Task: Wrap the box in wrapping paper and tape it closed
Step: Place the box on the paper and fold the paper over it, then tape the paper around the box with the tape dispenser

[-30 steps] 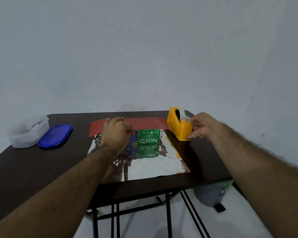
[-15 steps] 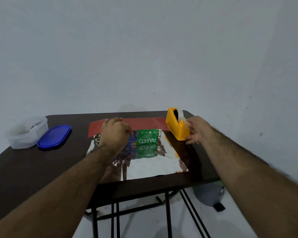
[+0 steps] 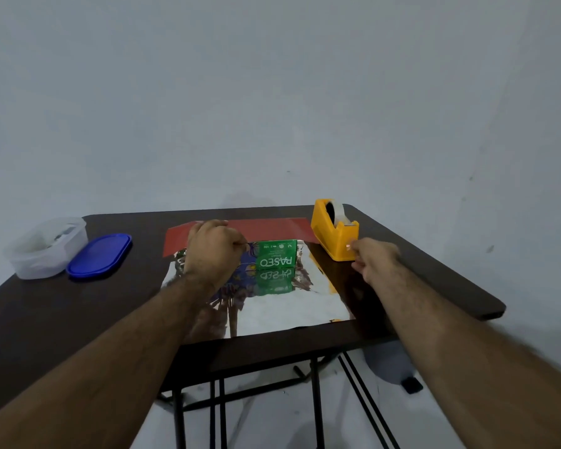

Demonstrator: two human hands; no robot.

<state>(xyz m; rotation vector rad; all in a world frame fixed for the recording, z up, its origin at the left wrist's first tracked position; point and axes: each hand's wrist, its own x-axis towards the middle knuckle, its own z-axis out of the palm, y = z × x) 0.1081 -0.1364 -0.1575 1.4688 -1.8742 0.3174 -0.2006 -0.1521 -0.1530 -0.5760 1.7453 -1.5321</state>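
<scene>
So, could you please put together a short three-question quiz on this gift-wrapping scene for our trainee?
1. True or false: the blue lid sits on the clear container.
2. Which hand rests on the box? A) left hand B) right hand
3. Fill in: the yellow tape dispenser stands to the ___ of the box.

Key:
1. False; it lies beside it on the table.
2. A.
3. Right.
</scene>
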